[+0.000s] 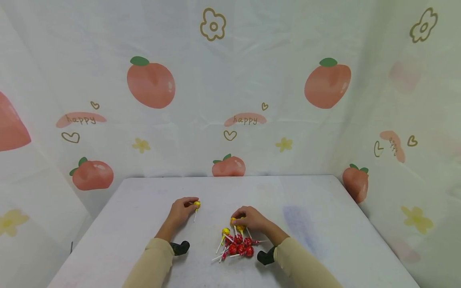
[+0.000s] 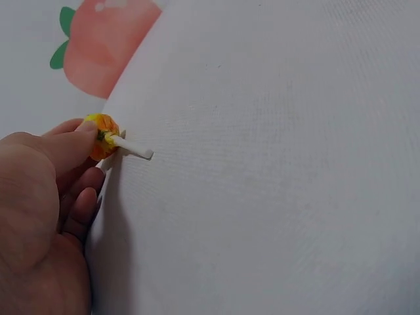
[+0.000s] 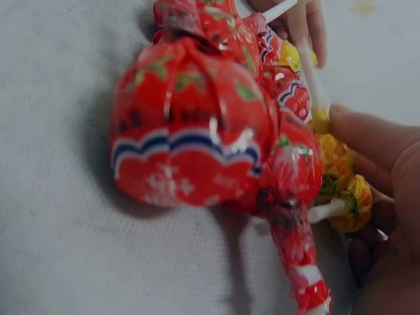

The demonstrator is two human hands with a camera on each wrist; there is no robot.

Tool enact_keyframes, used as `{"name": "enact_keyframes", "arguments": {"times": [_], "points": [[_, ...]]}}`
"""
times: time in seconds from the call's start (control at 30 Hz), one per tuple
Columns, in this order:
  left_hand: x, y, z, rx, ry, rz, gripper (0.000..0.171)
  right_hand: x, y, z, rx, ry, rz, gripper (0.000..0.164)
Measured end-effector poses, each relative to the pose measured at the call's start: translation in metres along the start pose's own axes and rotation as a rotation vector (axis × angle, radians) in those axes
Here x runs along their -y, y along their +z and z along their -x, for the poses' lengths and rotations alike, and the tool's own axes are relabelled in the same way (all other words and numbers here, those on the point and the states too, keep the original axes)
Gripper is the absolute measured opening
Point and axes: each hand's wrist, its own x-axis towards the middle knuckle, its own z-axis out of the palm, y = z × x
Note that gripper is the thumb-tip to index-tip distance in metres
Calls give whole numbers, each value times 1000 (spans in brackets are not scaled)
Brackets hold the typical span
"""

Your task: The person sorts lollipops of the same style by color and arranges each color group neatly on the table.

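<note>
My left hand (image 1: 182,210) pinches a yellow lollipop (image 2: 104,136) by its wrapped head, thumb on one side and fingers behind. Its white stick points away from the hand, over the table. My right hand (image 1: 252,219) is at the far side of a lollipop pile, its thumb and fingertips around a yellow lollipop (image 1: 233,221). More yellow lollipops (image 3: 354,203) lie beneath that hand, partly hidden by it. Just in front are several red lollipops (image 1: 240,249), heaped with sticks in different directions. Another yellow lollipop (image 1: 225,231) lies at the pile's left edge.
Everything lies on a white-covered table (image 1: 144,200). Behind it and at the sides hangs a pale curtain (image 1: 194,80) printed with fruit, flowers and "happy". Black wrist mounts (image 1: 180,248) sit at both sleeve cuffs.
</note>
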Motion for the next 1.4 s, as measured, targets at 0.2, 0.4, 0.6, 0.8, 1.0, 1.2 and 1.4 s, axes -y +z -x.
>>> {"name": "enact_keyframes", "arguments": {"times": [0.2, 0.4, 0.6, 0.8, 1.0, 1.2, 1.4], "points": [[1, 1, 1, 3, 5, -5, 29, 1, -2, 3, 2, -10, -11, 21], [3, 2, 1, -7, 7, -1, 29, -4, -2, 1, 3, -42, -3, 21], [4, 2, 4, -22, 11, 9, 28, -5, 0, -1, 0, -47, 9, 19], [5, 3, 5, -14, 18, 6, 27, -2, 0, 0, -1, -36, 30, 18], [3, 3, 6, -11, 19, -2, 27, 0, -1, -1, 10, -36, 42, 16], [3, 4, 5, -12, 15, -1, 27, 2, -5, -1, 24, -33, 51, 14], [2, 4, 6, -14, 10, -2, 27, 9, -11, -6, 42, 7, 19, 14]]}}
